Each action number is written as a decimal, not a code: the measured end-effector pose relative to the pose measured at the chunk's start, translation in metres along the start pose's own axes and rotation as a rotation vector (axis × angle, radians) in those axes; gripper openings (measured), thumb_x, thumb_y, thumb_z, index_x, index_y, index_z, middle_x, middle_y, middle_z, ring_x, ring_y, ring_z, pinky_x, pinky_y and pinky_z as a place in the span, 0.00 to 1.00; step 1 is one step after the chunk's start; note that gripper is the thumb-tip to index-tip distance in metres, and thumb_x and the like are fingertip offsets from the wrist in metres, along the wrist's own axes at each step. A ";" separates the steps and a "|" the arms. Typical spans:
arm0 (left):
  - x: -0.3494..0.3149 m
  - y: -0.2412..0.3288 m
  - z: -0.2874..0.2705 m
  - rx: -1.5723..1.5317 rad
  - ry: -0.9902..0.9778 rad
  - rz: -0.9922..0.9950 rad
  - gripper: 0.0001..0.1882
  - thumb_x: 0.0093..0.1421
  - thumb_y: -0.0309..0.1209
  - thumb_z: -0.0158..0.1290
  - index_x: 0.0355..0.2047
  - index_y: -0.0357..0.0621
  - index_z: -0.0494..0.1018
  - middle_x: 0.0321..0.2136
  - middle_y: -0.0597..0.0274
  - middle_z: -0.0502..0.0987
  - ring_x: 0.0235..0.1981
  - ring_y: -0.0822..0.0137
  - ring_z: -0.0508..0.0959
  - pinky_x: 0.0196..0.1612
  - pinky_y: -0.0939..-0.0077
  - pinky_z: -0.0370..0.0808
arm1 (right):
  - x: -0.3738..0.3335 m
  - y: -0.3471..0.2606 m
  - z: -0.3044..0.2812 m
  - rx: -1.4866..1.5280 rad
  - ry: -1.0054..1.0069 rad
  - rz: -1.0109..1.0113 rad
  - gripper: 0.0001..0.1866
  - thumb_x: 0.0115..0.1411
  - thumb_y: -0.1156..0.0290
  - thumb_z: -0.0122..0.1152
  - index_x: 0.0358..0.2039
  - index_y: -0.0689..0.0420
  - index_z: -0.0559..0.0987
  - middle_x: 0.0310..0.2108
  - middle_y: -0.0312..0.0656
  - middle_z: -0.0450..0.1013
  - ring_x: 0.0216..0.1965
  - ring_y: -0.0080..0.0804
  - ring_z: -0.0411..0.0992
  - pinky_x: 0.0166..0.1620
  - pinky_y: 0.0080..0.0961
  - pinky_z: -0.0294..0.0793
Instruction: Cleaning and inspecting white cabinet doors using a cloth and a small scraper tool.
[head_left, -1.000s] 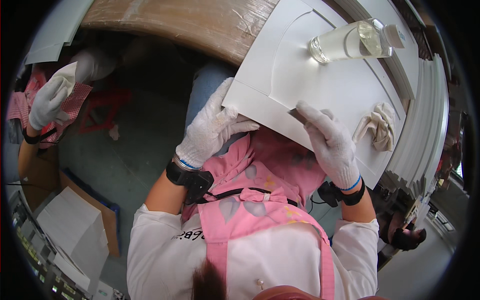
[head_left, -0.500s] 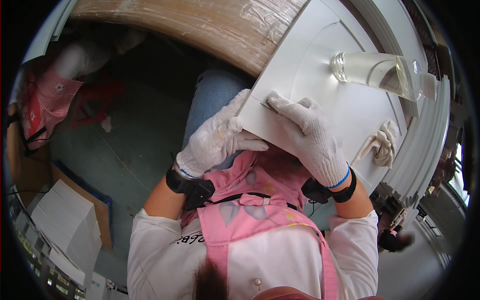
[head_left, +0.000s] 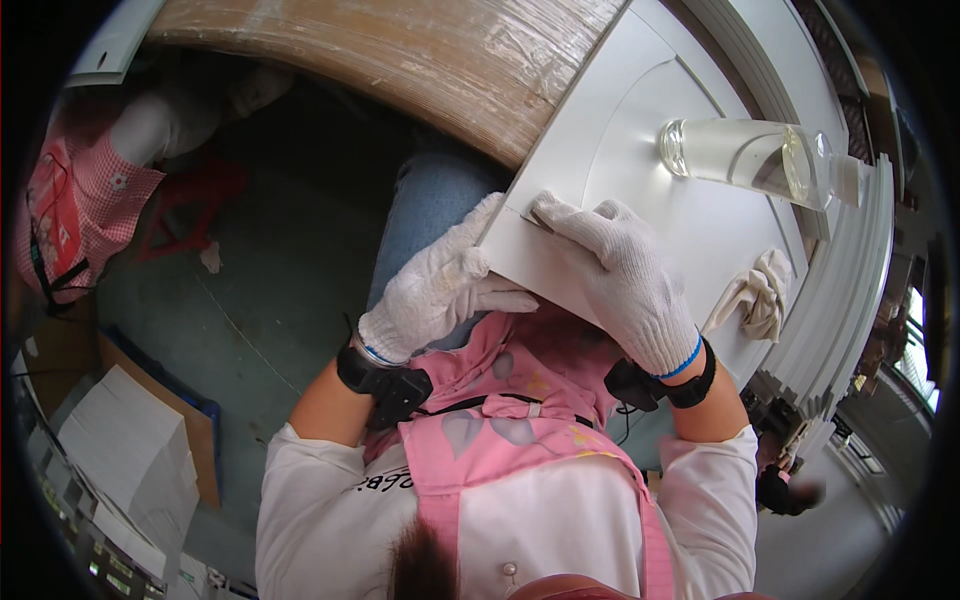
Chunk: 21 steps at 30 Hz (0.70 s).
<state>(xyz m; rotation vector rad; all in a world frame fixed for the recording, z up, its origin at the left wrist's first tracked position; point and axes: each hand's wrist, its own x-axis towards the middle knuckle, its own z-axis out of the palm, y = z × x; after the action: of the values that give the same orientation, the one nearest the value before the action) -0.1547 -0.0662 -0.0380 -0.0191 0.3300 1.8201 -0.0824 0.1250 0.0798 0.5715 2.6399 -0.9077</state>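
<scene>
A white panel [head_left: 640, 150] with a curved raised moulding lies in front of me, its near corner over my lap. My left hand [head_left: 425, 295], in a white knit glove, grips that corner, fingers under the edge. My right hand [head_left: 630, 280], gloved too, rests on the panel's face with its fingers pinched together. By its fingertips shows a small thin grey piece, too small to name. On the panel to the right, a clear bottle [head_left: 745, 157] of pale liquid lies on its side as I see it. A crumpled cream cloth [head_left: 755, 298] is on the panel below it.
A plastic-wrapped brown stack [head_left: 400, 50] stands beyond the panel. Several white panels [head_left: 845, 290] are stacked at the right. To the left are a red stool [head_left: 190, 205], a co-worker in a pink checked apron [head_left: 95, 215] and a pile of white sheets [head_left: 130, 430].
Both hands keep almost the same places, and the view has shifted slightly. At the far left, the co-worker's apron shows a little more.
</scene>
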 end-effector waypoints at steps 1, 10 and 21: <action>0.000 0.000 0.000 -0.017 -0.012 -0.001 0.34 0.74 0.31 0.39 0.74 0.46 0.37 0.69 0.50 0.55 0.61 0.49 0.71 0.60 0.48 0.73 | 0.001 -0.001 0.001 0.000 0.001 -0.002 0.18 0.60 0.70 0.58 0.52 0.46 0.80 0.34 0.50 0.73 0.37 0.49 0.75 0.42 0.36 0.74; 0.001 0.001 0.000 0.011 -0.012 0.000 0.33 0.74 0.32 0.39 0.74 0.45 0.38 0.69 0.50 0.56 0.61 0.49 0.70 0.61 0.48 0.72 | 0.006 -0.004 -0.001 -0.053 -0.002 -0.030 0.19 0.59 0.71 0.60 0.52 0.47 0.80 0.33 0.49 0.73 0.37 0.48 0.75 0.42 0.36 0.74; -0.001 -0.001 -0.005 0.037 -0.021 -0.003 0.33 0.74 0.33 0.38 0.74 0.47 0.37 0.70 0.48 0.52 0.64 0.44 0.66 0.62 0.43 0.69 | 0.008 -0.002 0.001 -0.024 0.025 -0.091 0.18 0.59 0.70 0.60 0.51 0.46 0.80 0.33 0.49 0.73 0.36 0.49 0.76 0.41 0.38 0.74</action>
<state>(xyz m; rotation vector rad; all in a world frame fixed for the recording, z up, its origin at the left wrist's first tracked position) -0.1540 -0.0677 -0.0433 0.0255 0.3480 1.8098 -0.0900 0.1247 0.0773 0.4634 2.7144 -0.8980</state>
